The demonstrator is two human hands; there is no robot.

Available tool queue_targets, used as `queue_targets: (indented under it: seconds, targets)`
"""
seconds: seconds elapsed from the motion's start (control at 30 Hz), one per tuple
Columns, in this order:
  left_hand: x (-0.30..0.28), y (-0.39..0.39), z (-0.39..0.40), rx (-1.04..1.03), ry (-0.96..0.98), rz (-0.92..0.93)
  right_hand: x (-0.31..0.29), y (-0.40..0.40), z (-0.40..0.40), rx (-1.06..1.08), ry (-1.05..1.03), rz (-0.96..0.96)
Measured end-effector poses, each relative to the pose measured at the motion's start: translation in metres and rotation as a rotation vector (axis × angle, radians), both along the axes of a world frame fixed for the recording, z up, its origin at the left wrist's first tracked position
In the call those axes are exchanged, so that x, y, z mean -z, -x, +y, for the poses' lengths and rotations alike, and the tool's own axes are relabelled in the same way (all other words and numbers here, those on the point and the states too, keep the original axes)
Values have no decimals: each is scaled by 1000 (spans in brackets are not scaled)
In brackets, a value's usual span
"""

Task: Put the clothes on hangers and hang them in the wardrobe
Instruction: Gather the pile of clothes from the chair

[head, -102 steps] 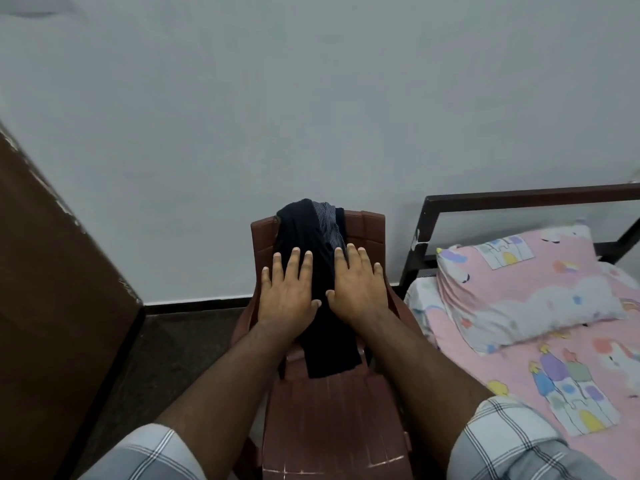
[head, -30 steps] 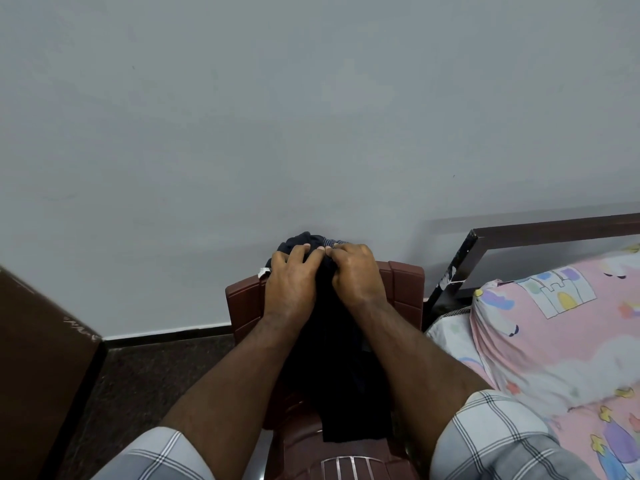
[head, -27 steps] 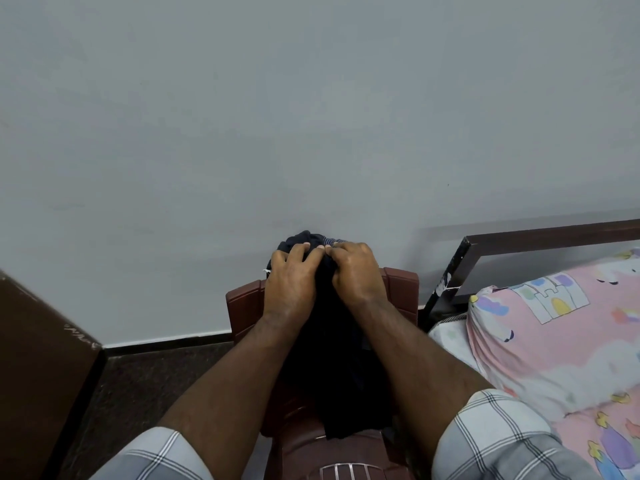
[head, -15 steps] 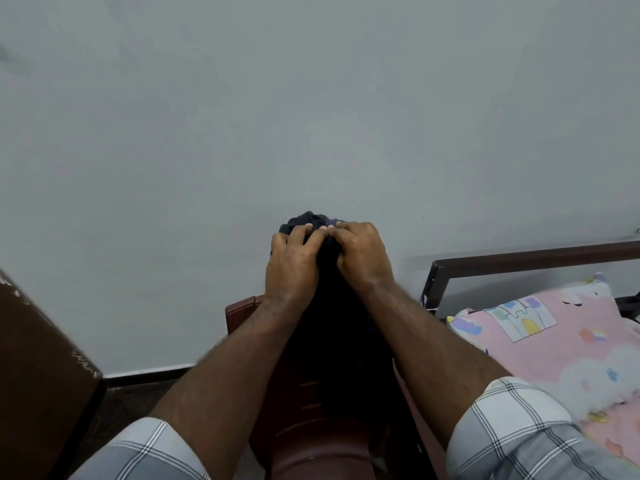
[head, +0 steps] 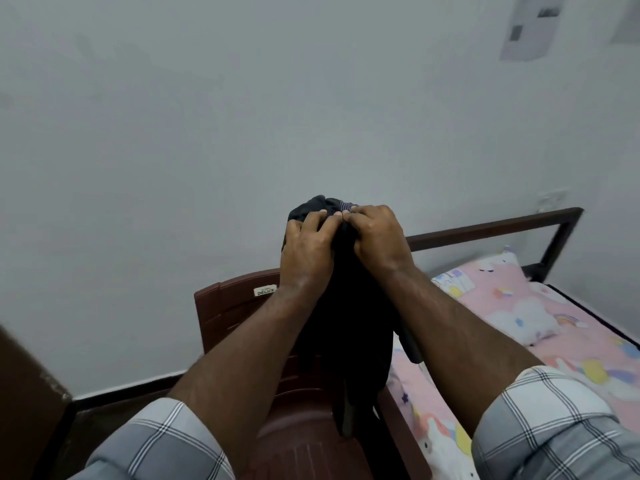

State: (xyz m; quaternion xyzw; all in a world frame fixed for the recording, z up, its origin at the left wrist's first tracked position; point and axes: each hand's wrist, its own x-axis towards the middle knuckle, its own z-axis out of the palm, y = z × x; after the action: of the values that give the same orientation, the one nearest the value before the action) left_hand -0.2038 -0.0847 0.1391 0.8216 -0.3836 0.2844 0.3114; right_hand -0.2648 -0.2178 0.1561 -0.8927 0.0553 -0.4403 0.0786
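Observation:
A bundle of dark clothes (head: 349, 327), with a striped piece showing at its top, hangs in the air above a maroon plastic chair (head: 228, 313). My left hand (head: 306, 251) grips the top of the bundle on its left side. My right hand (head: 375, 237) grips the top on the right, fingertips close to those of the left hand. The cloth hangs down between my forearms to just above the chair seat. No hanger and no wardrobe interior is in view.
A bed with a pink cartoon-print sheet (head: 519, 341) and pillow (head: 498, 299) stands right of the chair, with a dark metal headboard rail (head: 485, 228). A brown wooden panel (head: 24, 410) is at the lower left. A plain pale wall fills the background.
Both hands, which lay flat on the clothes draped over the chair back, closed on the top of the bundle and lifted it up off the chair.

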Motion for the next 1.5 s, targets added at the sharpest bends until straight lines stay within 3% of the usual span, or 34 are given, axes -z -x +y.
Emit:
queue_targets:
  seconds: [0.27,0.67,1.1,1.5]
  targets:
    - [-12,99,-22,296,32,-35,-13,134,0,249,64,-97]
    - [80,325,-22,778,-88,122,72,400,66,652,18,30]
    - [101,632,-58,1240,-200,121,96,716,94,1151,-14,61]
    - [66,926,-122,1513,-104,31,65,1011,65,1378,168,36]
